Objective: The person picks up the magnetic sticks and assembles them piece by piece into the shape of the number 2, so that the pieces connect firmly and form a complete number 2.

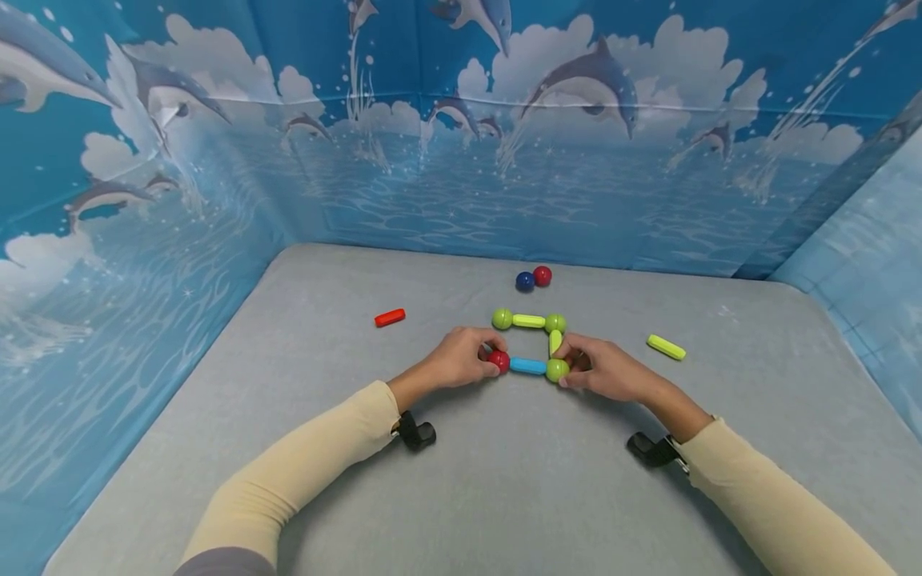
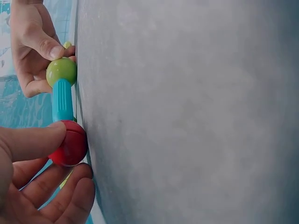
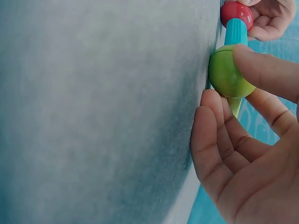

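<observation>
My left hand pinches a red ball between thumb and fingers. A blue rod runs from that ball to a green ball, which my right hand grips with its thumb on top. From this green ball a yellow-green rod leads away to a second green ball, partly covered by the right fingers at its near end. Another yellow-green rod joins that one to a third green ball. Together they form three sides of a square lying on the table.
Behind the shape, a dark blue ball and a red ball sit side by side. A red rod lies to the left, a loose yellow-green rod to the right. Dolphin-print curtains border the grey table.
</observation>
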`<state>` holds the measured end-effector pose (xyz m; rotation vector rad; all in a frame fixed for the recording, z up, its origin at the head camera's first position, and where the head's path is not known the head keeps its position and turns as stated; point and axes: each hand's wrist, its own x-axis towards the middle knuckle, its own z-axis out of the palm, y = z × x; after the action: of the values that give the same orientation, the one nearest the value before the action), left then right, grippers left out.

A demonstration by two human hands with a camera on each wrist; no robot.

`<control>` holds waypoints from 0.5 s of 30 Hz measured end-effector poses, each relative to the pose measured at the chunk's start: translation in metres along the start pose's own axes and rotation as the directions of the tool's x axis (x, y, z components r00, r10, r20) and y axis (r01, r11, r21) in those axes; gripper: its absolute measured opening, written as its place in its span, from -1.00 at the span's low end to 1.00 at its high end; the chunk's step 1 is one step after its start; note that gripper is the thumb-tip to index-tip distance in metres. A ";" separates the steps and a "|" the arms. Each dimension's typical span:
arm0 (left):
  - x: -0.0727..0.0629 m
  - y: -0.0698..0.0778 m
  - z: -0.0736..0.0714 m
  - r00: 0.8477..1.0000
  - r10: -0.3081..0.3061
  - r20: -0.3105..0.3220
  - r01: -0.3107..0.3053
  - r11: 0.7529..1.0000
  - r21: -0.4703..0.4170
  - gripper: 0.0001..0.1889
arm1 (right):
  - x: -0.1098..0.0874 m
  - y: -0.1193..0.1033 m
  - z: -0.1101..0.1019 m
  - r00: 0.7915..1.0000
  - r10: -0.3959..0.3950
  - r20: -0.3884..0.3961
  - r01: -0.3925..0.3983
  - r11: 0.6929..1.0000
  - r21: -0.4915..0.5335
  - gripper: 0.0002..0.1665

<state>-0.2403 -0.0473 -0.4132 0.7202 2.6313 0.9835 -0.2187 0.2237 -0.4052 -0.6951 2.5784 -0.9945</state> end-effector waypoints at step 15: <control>0.001 -0.001 0.001 1.000 -0.001 -0.005 0.001 1.000 -0.021 -0.75 | 0.003 0.001 0.001 1.000 0.003 -0.008 -0.004 1.000 -0.009 -0.73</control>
<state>-0.2413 -0.0472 -0.4148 0.7120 2.6212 1.0130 -0.2210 0.2224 -0.4069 -0.6900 2.5912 -0.9876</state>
